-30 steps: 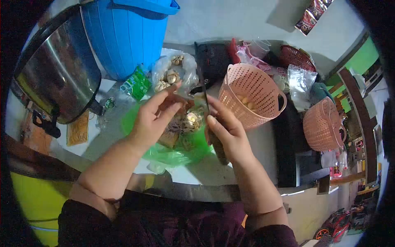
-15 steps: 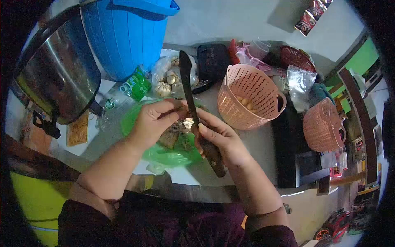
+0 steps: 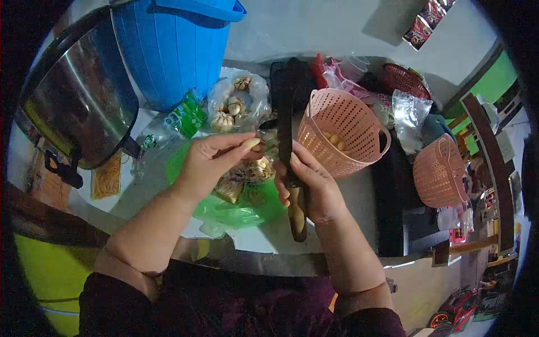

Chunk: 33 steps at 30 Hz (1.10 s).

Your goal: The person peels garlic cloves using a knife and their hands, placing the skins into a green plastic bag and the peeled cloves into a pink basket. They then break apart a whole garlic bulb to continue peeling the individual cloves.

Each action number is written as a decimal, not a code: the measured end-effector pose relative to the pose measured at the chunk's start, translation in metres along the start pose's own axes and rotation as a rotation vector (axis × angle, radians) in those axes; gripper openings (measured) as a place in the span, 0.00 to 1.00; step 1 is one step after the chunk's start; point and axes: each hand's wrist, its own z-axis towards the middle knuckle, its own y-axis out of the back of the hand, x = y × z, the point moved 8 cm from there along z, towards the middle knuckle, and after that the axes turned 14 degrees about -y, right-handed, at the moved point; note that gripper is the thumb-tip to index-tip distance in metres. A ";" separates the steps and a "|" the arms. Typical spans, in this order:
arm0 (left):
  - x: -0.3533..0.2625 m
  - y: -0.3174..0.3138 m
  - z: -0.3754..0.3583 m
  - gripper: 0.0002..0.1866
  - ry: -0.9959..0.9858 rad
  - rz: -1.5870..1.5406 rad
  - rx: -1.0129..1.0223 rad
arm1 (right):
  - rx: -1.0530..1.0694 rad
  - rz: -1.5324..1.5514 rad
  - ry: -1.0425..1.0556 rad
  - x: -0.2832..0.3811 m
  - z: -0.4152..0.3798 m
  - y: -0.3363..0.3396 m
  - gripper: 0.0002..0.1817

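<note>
Between the thumb and fingers of my left hand (image 3: 216, 160) is a pale garlic clove (image 3: 251, 143). My right hand (image 3: 314, 182) grips a knife (image 3: 286, 123) with a dark blade and a wooden handle; the blade points up and away from me. Below both hands lies a green plastic bag (image 3: 241, 210) with garlic skins and pieces (image 3: 255, 170) on it. Just right of the knife stands a pink perforated basket (image 3: 342, 123) holding several peeled cloves (image 3: 335, 140). Behind my left hand, a clear bag (image 3: 255, 90) contains whole garlic bulbs (image 3: 222, 121).
A blue bucket (image 3: 174, 56) and a large metal pot (image 3: 84, 95) stand at the left. A second pink basket (image 3: 439, 174) is at the right. Along the wall are a green packet (image 3: 186, 115), a silver bag (image 3: 410, 118) and a dark red basket (image 3: 405, 81).
My hands have drawn apart a little. The knife has swung from leaning left to nearly upright, and the clove in my left hand now shows clearly.
</note>
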 end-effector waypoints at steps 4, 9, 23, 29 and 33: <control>-0.002 0.002 0.002 0.14 -0.023 -0.013 -0.023 | -0.063 -0.046 0.061 0.005 0.001 0.006 0.26; 0.000 0.008 0.004 0.13 -0.050 -0.037 -0.043 | -0.171 -0.217 -0.022 -0.003 0.005 0.005 0.22; 0.003 0.022 0.003 0.11 -0.114 0.164 -0.118 | -0.117 -0.349 -0.009 -0.009 0.006 -0.001 0.23; 0.010 0.017 0.002 0.11 -0.059 0.071 -0.069 | -0.091 -0.460 0.083 -0.005 0.007 -0.004 0.26; 0.007 0.013 0.002 0.12 -0.028 0.061 -0.067 | -0.045 -0.447 0.004 -0.008 0.006 -0.006 0.28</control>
